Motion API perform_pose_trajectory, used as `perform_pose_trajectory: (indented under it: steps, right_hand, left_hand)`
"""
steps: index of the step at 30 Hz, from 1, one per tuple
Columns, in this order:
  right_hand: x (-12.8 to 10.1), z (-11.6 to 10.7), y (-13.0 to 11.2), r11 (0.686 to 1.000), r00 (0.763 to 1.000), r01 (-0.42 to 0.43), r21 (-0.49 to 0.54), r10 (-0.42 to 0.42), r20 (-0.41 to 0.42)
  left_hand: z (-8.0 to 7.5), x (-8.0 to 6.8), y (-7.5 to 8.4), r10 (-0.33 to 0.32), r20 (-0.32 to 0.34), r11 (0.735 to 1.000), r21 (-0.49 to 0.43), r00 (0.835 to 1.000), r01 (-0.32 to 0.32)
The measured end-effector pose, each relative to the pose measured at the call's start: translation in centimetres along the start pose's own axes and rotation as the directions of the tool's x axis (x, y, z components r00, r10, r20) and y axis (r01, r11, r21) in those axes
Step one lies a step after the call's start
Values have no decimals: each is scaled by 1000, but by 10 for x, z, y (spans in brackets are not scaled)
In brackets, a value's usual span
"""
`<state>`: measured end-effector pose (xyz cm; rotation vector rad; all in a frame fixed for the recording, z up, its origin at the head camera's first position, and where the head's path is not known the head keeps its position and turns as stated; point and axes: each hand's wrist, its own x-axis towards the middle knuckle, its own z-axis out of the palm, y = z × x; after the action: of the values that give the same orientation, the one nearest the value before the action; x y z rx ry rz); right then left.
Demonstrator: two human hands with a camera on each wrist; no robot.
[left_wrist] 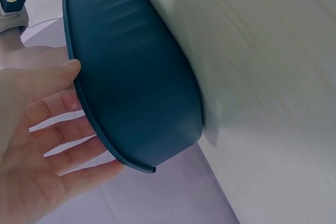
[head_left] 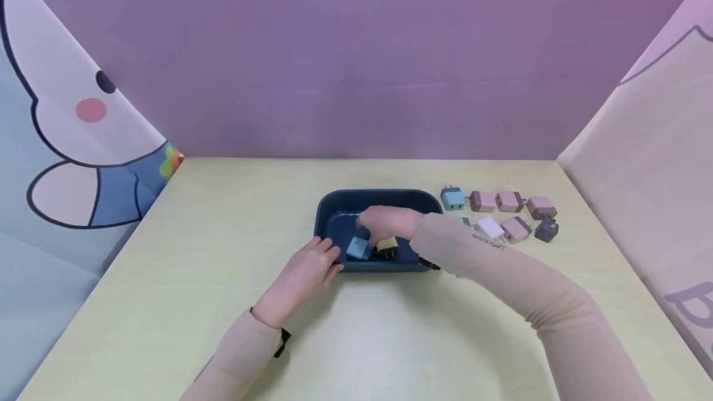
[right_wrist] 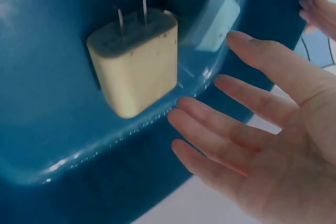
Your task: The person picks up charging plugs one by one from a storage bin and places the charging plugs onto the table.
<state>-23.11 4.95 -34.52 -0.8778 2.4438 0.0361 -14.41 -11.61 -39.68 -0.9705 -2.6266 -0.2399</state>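
A dark blue plastic bin (head_left: 337, 224) stands on the table. My left hand (head_left: 306, 268) grips its left front corner; the left wrist view shows the thumb on the rim and the fingers behind it. My right hand (head_left: 387, 221) reaches down inside the bin. In the right wrist view its fingers are spread, holding nothing, with the thumb close to a light blue charger plug (right_wrist: 210, 27); whether they touch is unclear. Beside that lies a cream-yellow charger plug (right_wrist: 139, 69), prongs up. The right forearm hides part of the bin's right side in the head view.
Right of the bin, chargers lie in two rough rows: a light blue one (head_left: 453, 199), several pink ones (head_left: 482, 202), a white one (head_left: 490, 229) and a dark one (head_left: 546, 230). A teal one (head_left: 464, 221) is partly covered by the right sleeve. A purple backdrop (head_left: 356, 67) rises behind the table.
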Motion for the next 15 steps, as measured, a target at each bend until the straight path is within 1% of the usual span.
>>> perform_pose_trajectory:
  steps: [5, 9, 15]
  right_hand:
    - [5, 4, -6, 1000, 1000, 24, -16, -24, -1]
    - [6, 6, -10, 999, 999, 46, 10, -46, -11]
    - [12, 10, -15, 999, 999, 40, 19, -40, 9]
  left_hand:
    - [0, -1, 0, 6, -7, 1000, 6, 1000, -6]
    - [1, -1, -1, 6, -5, 1000, 8, 1000, -6]
    - [1, 0, -1, 14, -13, 1000, 4, 1000, -14]
